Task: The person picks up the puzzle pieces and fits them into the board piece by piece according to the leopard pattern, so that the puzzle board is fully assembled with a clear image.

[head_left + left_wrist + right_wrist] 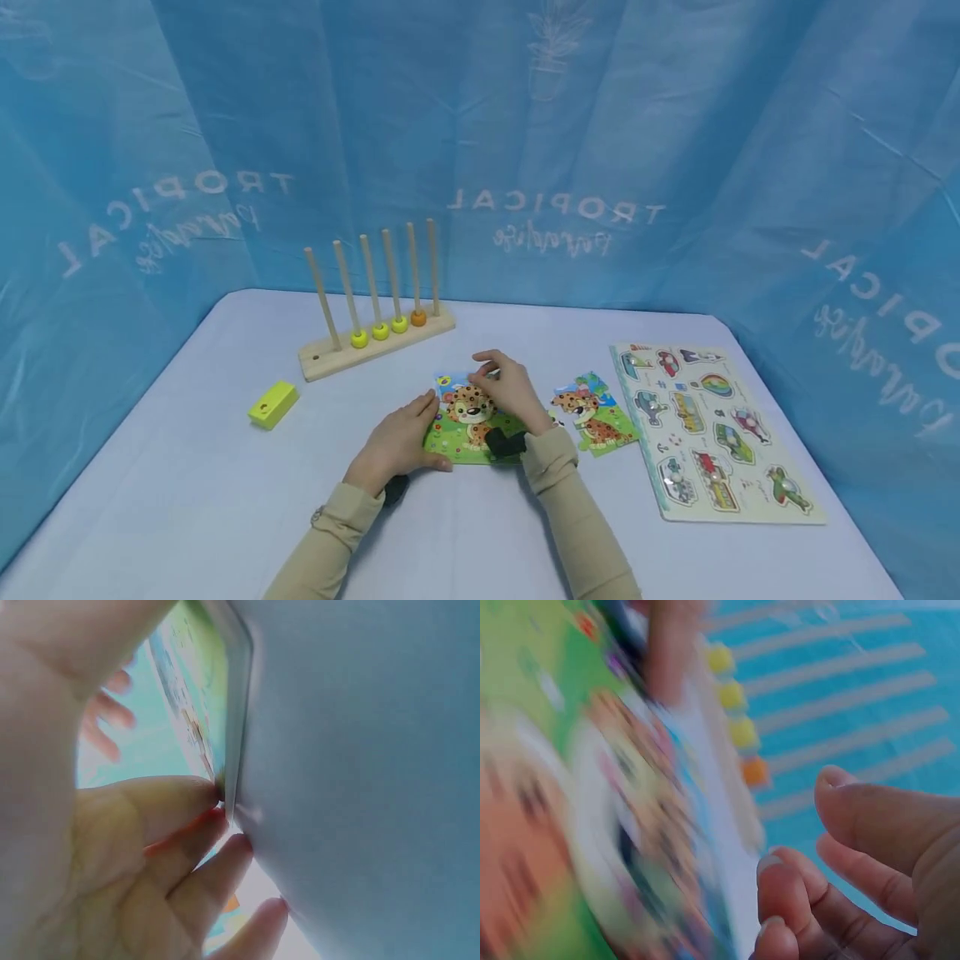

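A leopard-picture jigsaw puzzle [457,442] in a thin board lies at the table's middle. Against its left side rests my left hand [401,437], fingers extended; the left wrist view shows fingertips [238,851] at the board's pale edge [239,682]. My right hand [510,392] hovers over the upper right of the puzzle with loosely bent fingers. Between its thumb and fingers nothing is held, as the right wrist view shows. That hand and a black wrist camera hide the puzzle's right part. Just right of it lie joined leopard puzzle pieces [600,425].
A wooden peg rack [375,353] with yellow and orange beads on several upright rods stands at the back left. Nearer the left side lies a yellow block [273,405]. On the right is a vehicle knob-puzzle board [686,450]. Blue curtain [480,150] surrounds the table.
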`<state>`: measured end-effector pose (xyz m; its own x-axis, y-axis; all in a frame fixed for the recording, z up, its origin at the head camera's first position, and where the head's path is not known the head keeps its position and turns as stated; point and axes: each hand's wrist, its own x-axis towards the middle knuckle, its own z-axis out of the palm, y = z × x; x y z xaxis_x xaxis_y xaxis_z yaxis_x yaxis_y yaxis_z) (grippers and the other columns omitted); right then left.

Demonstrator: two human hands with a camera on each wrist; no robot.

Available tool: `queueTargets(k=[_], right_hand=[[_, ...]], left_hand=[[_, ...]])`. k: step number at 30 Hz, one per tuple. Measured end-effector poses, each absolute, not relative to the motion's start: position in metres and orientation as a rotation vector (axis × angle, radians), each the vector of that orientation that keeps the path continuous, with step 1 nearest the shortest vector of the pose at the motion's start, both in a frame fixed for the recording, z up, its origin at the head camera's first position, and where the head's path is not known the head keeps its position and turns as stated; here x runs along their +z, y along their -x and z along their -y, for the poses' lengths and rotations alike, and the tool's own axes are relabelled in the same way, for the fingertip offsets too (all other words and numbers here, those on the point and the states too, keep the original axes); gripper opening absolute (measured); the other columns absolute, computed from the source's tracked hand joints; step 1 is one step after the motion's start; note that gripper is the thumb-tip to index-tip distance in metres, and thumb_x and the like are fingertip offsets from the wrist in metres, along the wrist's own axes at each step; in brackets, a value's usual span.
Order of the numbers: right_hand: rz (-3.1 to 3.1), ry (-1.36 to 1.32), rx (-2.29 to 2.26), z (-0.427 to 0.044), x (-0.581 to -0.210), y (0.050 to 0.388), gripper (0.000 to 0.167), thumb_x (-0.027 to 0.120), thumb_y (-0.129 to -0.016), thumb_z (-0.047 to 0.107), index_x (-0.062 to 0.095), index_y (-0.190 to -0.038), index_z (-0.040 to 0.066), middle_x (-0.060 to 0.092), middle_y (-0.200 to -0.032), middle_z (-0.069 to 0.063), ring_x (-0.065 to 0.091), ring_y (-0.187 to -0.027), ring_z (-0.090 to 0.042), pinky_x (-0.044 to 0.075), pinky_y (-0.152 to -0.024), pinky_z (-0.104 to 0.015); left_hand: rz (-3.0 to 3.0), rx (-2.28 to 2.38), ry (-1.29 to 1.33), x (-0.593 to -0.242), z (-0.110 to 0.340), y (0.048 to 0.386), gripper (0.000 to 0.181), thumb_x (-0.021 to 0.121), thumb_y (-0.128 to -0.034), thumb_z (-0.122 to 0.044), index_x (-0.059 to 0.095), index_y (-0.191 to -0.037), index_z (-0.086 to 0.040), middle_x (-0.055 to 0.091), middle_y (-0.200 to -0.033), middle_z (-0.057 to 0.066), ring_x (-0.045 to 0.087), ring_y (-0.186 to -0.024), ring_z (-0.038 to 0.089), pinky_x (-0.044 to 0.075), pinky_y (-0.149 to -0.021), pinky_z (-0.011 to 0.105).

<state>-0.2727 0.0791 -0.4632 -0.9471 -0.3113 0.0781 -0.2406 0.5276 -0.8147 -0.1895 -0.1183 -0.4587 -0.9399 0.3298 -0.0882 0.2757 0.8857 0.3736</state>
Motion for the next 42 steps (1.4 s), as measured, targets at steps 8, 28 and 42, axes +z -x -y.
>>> queueTargets(k=[8,28,42], right_hand=[[-2.71,0.397,-1.359,-0.189,-0.457,0.266,0.04,0.061,-0.096,0.02,0.056,-0.133,0.007,0.063,-0.113,-0.017,0.063,-0.089,-0.025,0.054,-0.067,-0.032],[-2.806,0.318,-0.916,-0.212,-0.457,0.266,0.044,0.071,-0.084,0.001,0.061,-0.126,0.004,0.055,-0.119,-0.022,0.059,-0.105,-0.036,0.056,-0.083,-0.045],[-2.932,0.177,-1.049,-0.205,-0.456,0.27,0.031,0.066,-0.092,0.017,0.066,-0.123,0.011,0.069,-0.095,-0.018,0.053,-0.054,-0.017,0.042,-0.048,-0.029]], left_hand=[[-2.931,0.518,-0.488,-0.465,0.12,0.188,0.106,0.083,-0.0668,-0.052,0.039,-0.145,0.003,0.036,-0.154,0.019,0.039,-0.138,0.039,0.039,-0.111,0.051],[-2.826,0.62,-0.397,-0.46,0.123,0.194,0.112,0.084,-0.069,-0.047,0.026,-0.151,0.004,0.022,-0.159,0.022,0.02,-0.148,0.039,0.023,-0.122,0.052],[-2.796,0.635,-0.397,-0.461,0.123,0.193,0.112,0.081,-0.0715,-0.048,0.023,-0.151,0.004,0.018,-0.16,0.021,0.016,-0.15,0.037,0.02,-0.123,0.05]])
